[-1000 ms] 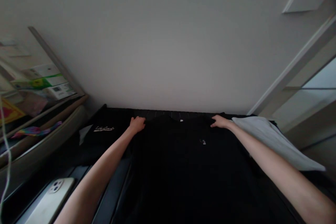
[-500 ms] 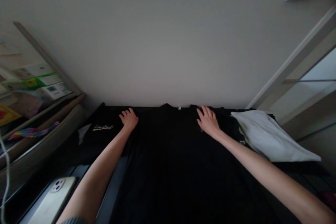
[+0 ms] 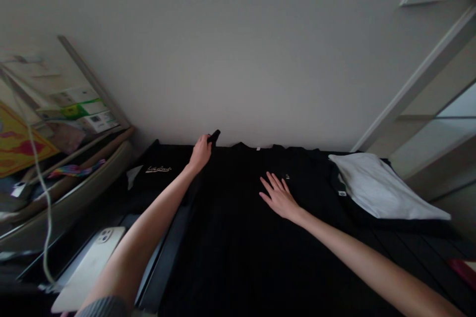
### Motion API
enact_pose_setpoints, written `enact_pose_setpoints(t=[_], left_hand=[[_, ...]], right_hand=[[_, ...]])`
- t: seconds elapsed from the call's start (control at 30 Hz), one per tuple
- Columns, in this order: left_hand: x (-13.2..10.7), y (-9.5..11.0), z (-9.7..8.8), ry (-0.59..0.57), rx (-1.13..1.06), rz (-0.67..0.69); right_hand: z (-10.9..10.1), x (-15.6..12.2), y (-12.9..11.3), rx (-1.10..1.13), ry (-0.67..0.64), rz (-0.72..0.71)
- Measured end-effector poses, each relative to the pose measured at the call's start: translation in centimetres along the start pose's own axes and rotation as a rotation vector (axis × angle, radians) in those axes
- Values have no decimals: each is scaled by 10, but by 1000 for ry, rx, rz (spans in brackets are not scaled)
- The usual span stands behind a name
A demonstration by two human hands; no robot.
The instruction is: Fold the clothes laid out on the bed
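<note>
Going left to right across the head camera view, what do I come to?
White smartphone, left hand pinching a black T-shirt, right hand, pale grey cloth.

A grey ribbed knit sleeve (image 3: 101, 308) shows at the bottom of the view, ending on the bare left forearm (image 3: 148, 213); the right forearm (image 3: 357, 252) is bare as well, and both the left hand (image 3: 200, 153) and right hand (image 3: 278, 197) are slender and ungloved

Left hand (image 3: 200, 153) lifts a black T-shirt (image 3: 238, 218) by its edge; right hand (image 3: 278, 198) lies flat.
</note>
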State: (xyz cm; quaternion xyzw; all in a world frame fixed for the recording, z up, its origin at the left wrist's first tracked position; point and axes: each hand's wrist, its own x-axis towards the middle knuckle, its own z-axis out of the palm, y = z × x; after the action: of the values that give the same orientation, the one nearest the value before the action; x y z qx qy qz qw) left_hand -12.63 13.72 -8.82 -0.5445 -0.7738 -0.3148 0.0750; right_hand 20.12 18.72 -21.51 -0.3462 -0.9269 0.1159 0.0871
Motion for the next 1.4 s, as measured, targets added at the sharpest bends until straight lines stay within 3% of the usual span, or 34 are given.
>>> enact_pose_setpoints(t=[0.13,0.23,0.33,0.4,0.5,0.63,0.73,0.83,0.93,1.03,1.13,1.23,1.4], left_hand=[[3,67,34,53,-251,120],[-14,109,70,-185,-406,168],[-48,122,95,-439,-330,163],[-75,115,98,-502,-146,130],[-118,92,83,-535,91,102],[-173,70,45,-510,249,133],[-206,68,12,-462,352,87],[-229,71,-20,-475,462,-49],[-249,69,-48,-564,503,-164],[-266,66,-72,-625,535,-199],[-283,74,-92,-667,544,-177],[-298,95,-104,-740,482,-156],[-312,137,-103,-788,390,-95]], right_hand=[[4,-8,19,-38,31,64],[7,-13,26,-44,44,82],[8,-13,30,1,79,81],[6,-13,32,67,120,91],[2,-8,34,163,158,99],[-6,15,25,213,127,157],[-13,44,10,249,132,284],[-18,71,-2,149,66,384],[-26,92,-8,53,-16,347],[-41,108,-6,41,20,321],[-59,120,0,30,103,341],[-67,123,8,18,157,376],[-44,97,22,40,59,376]])
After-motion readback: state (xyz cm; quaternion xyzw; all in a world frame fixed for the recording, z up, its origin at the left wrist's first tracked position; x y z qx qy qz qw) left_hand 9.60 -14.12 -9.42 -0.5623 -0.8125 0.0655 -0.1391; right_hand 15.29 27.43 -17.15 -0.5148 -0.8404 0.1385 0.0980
